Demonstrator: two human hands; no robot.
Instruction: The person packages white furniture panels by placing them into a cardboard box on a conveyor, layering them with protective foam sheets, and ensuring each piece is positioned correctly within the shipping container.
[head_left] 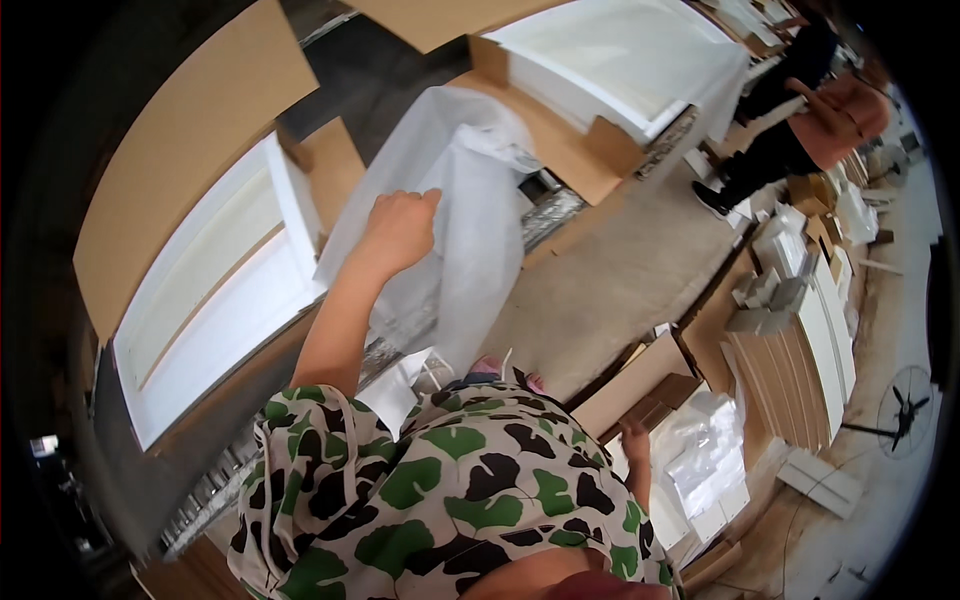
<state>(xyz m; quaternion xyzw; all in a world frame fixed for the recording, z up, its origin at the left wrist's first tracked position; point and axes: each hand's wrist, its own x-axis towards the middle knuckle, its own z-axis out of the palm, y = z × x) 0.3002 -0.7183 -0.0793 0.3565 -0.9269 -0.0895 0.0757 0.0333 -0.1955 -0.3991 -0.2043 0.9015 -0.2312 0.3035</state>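
Bare concrete floor (pixel 610 285), smooth and dull grey, spread through the workshop beside a line of shiny metal rollers (pixel 555 215). Two shallow white trays lay along that line with brown cardboard about them: the near tray (pixel 240 310), on the left, had a raised, smooth rim, and the far tray (pixel 565 95) sat among folded flaps. Between them the foam sheet (pixel 480 215), thin, milky and see-through in places, was bunched into soft folds and drooped over the rollers towards the wearer.

The left hand (pixel 400 230) was curled into a loose fist against the sheet (its fingertips were hidden, so whether they pinched the foam I cannot tell). The right hand (pixel 635 440) was low on the other side, just beside some flat brown cardboard pieces (pixel 655 400); its grip cannot be told either. Near it lay glossy, crinkled plastic packs (pixel 705 455).

Farther right, a stack of boards (pixel 785 370) showed layered brown edges and a flat white face, with a round wire-caged fan (pixel 903 410) beyond. Another person (pixel 835 130), in a pinkish top and dark trousers, stood well apart.
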